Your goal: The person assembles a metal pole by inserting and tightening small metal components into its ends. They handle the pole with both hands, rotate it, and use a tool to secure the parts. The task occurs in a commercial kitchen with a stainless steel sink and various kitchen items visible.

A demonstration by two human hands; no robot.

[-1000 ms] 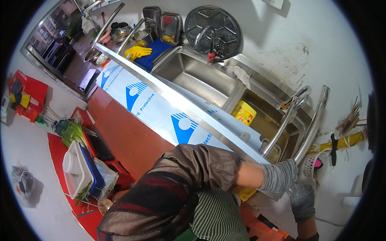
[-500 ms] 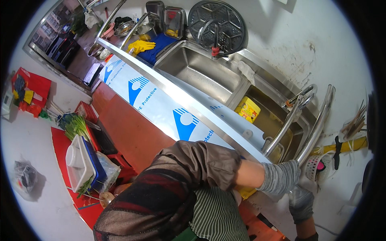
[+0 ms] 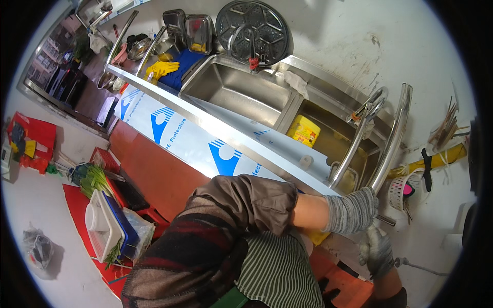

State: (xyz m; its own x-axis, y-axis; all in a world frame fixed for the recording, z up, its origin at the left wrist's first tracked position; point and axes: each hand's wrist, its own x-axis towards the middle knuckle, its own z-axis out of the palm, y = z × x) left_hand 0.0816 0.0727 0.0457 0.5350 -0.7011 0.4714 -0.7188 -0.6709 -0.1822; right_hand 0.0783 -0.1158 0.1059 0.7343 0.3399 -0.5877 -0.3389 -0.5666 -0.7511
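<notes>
A long steel frame (image 3: pixel 226 134) with bent tube legs lies across the front of the sink, its side panel (image 3: pixel 179 134) covered in white and blue protective film. My left hand (image 3: pixel 353 210), in a grey knitted glove, is closed around the frame's right end, below a bent steel tube (image 3: pixel 393 138); most of its fingers are hidden. A short tube end (image 3: pixel 385 220) sticks out beside that glove. Just below, my right hand (image 3: pixel 379 252), gloved too, has curled fingers; what they hold, if anything, cannot be made out.
Behind the frame is a double steel sink (image 3: pixel 236 84) with a yellow packet (image 3: pixel 304 131) in its right basin. Yellow rubber gloves (image 3: pixel 163 69) lie at the far left. A white basket (image 3: pixel 403 190) hangs on the right. Trays (image 3: pixel 105 226) stand on a red surface at left.
The whole view has shifted, so the sink and frame sit farther left. My right hand has drawn slightly down from the left glove, and the short tube end now shows between them.
</notes>
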